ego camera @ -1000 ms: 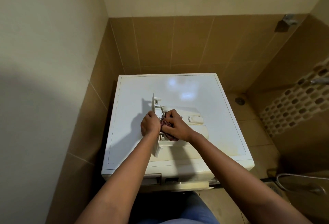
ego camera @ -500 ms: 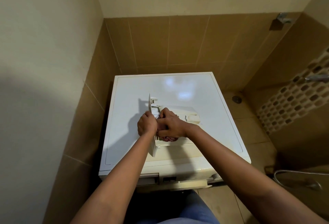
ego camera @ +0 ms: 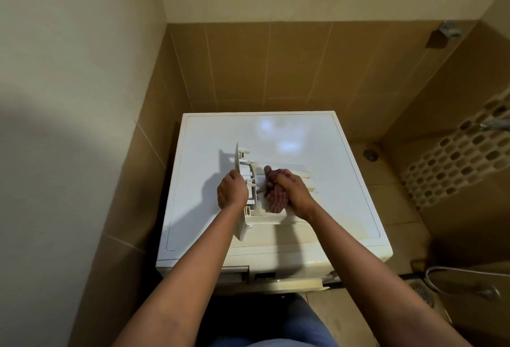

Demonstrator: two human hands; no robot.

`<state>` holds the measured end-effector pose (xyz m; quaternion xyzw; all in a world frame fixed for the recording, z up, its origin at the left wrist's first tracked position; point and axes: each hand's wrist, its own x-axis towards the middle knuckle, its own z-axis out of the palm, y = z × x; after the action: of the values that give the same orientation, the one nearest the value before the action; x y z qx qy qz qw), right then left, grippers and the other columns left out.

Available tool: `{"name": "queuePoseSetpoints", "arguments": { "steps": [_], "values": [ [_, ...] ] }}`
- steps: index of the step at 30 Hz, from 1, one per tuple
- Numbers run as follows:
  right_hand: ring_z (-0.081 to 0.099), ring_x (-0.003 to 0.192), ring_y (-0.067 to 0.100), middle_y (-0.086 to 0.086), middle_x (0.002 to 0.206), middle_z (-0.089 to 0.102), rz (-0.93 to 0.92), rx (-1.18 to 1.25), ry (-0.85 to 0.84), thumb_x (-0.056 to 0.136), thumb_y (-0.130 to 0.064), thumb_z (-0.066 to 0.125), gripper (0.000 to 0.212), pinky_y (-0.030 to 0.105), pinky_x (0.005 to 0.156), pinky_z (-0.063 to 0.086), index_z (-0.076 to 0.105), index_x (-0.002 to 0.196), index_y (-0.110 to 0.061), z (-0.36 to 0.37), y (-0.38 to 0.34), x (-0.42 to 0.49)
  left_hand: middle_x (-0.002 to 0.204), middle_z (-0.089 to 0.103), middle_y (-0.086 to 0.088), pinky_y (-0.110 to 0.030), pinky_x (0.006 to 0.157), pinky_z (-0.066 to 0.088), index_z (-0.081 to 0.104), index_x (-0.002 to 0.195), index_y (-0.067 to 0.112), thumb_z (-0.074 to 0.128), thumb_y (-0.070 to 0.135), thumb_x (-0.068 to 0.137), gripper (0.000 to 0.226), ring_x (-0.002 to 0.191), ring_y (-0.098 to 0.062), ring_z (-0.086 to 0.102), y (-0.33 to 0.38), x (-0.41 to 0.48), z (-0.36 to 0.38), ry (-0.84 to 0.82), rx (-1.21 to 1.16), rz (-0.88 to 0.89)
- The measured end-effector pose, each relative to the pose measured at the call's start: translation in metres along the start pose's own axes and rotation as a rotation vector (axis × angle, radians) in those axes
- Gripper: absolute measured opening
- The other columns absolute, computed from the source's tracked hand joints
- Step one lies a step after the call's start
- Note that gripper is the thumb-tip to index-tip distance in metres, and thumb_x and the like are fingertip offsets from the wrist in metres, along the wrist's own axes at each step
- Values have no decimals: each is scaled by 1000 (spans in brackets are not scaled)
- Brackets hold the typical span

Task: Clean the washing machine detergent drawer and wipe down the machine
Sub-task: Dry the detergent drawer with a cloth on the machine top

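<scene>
The drawer (ego camera: 269, 203) lies on top of the washing machine (ego camera: 317, 137), your left hand (ego camera: 231, 191) closed on its front panel, your right hand (ego camera: 294, 190) rubbing a clenched cloth (ego camera: 274, 197) inside; next, reach the corners.

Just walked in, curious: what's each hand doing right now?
Left hand: closed on the drawer's front panel.
Right hand: closed on a reddish cloth.

Dim, warm light is falling from above; glare is pooling on the washing machine (ego camera: 276, 131) lid beyond the grip, shadows are stretching left of it, and wide-angle distortion is bending the softly blurred walls.
</scene>
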<state>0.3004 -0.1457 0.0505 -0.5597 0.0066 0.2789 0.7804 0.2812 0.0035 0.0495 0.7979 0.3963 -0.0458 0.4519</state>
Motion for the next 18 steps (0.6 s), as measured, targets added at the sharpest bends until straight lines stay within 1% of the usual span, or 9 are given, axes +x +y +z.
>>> {"name": "queuePoseSetpoints", "arguments": {
  "steps": [2,4,7,9,11,12,14,15,18],
  "values": [
    [66,78,34,13,99,61,76,154,8,94,-14,48,16,44,72,55,60,89,-4,1,-7,2,123,59,-20,-33,79,36,55,108,-1,17,14,101,41,111,-34,54,0,1,0,-2,0,11],
    [63,84,33,16,105,65,71,159,99,93,-22,48,22,52,77,54,62,92,-6,7,-11,8,124,58,-20,-33,80,36,55,109,-1,17,14,101,42,112,-35,53,0,0,0,-1,-1,5],
    [65,82,30,15,97,68,-38,141,258,94,-30,45,30,38,66,55,64,100,-8,24,-26,16,128,55,-20,-34,87,39,52,113,-3,18,9,100,39,116,-35,51,1,-2,-1,-7,3,9],
    [65,77,29,13,87,68,-53,-11,241,93,-33,45,27,31,61,54,65,95,-15,37,-34,21,131,53,-19,-32,84,37,50,117,-1,17,6,100,38,118,-34,50,0,-1,-2,-1,15,-5],
    [64,85,26,9,94,67,-81,-395,157,92,-36,45,21,37,76,56,60,95,-23,45,-28,28,131,54,-19,-34,83,36,53,116,0,17,11,100,40,118,-34,50,1,-1,-3,-12,21,-3],
    [61,95,24,6,103,64,-124,-678,98,88,-41,46,22,41,88,52,56,103,-28,45,-22,30,130,56,-19,-36,87,38,54,115,1,17,15,101,42,117,-35,51,1,0,-3,-10,8,1],
    [51,114,20,2,122,56,-186,-1025,35,80,-41,52,50,41,100,40,45,128,-31,40,-9,36,128,57,-19,-39,91,40,55,113,2,16,19,101,44,116,-35,52,2,-1,-2,-7,-10,10],
    [49,118,21,3,126,53,-192,-1037,12,81,-37,56,57,40,101,39,41,135,-29,36,-7,37,128,57,-19,-40,92,41,54,112,2,16,18,101,43,116,-36,52,2,-2,-2,-10,-3,24],
    [54,109,23,8,121,57,-115,-952,51,87,-24,58,46,36,92,45,45,131,-20,36,-17,38,129,56,-19,-39,92,41,52,111,2,15,16,102,40,117,-36,51,3,-5,-3,4,34,57]
  ]
}}
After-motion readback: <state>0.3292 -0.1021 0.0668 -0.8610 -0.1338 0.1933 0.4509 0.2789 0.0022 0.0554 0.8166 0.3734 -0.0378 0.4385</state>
